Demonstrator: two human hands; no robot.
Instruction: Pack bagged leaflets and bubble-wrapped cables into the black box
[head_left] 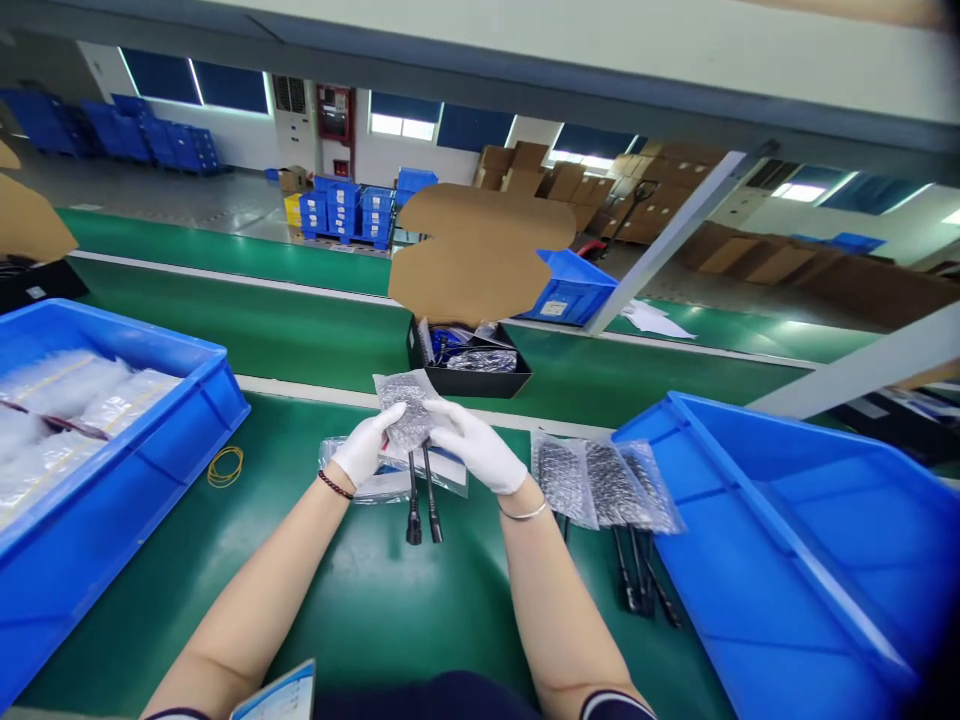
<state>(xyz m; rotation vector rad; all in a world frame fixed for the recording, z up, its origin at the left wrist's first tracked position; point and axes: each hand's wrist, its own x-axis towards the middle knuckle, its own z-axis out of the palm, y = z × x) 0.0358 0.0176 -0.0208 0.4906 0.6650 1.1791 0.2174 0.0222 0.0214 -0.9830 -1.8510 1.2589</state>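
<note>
My left hand (365,446) and my right hand (476,442), both in white gloves, grip a bubble-wrap pouch (409,408) from its two sides. Out of the pouch's lower end hang two black cables (421,490) with plugs. Beneath my hands, flat clear plastic bags (386,484) with printed contents lie on the green table. To the right of my right hand rest several similar bubble-wrap pouches (611,480), overlapping, with black cable ends (634,580) sticking out toward me.
A blue bin (214,385) of plastic-wrapped packs stands at left, near yellow rubber bands (225,467). Another blue bin (750,450) is at right. An open black box (480,382) with a cardboard flap (472,250) sits ahead on the green conveyor (315,340). A grey post (667,240) rises behind.
</note>
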